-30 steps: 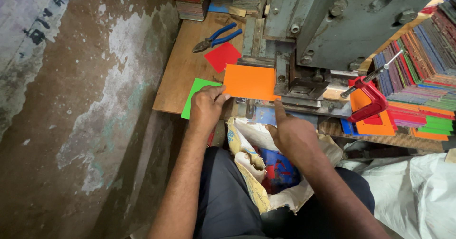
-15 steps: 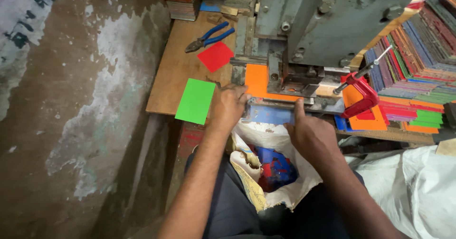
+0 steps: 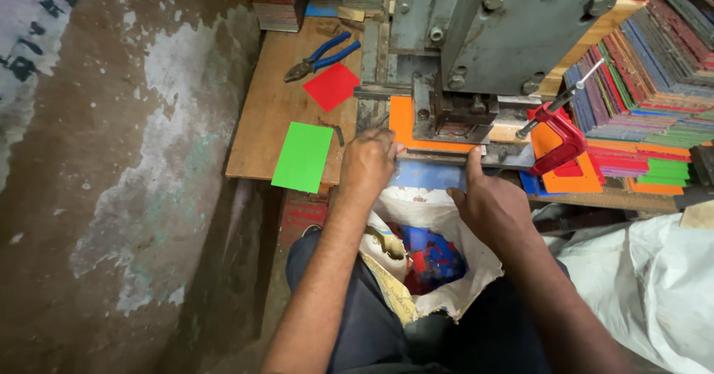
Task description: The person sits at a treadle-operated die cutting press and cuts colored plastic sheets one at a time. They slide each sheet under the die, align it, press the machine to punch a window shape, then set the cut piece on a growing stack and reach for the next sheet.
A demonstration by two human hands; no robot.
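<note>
Gaping white sack; blue offcuts inside

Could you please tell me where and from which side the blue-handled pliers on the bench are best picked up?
Grip the pliers by the two blue handles, coming from above and from the right. They lie flat on the wooden bench, with the handles pointing up and right, free of the red sheet just below. The metal jaws at the lower left are small and tapered, offering less to hold.

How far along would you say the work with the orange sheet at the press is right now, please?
Done: the orange sheet lies under the press head; offcuts fill the white sack. In hand: the left hand and right hand steady it at the edge. Left: a green sheet and red sheet wait on the board.
</note>
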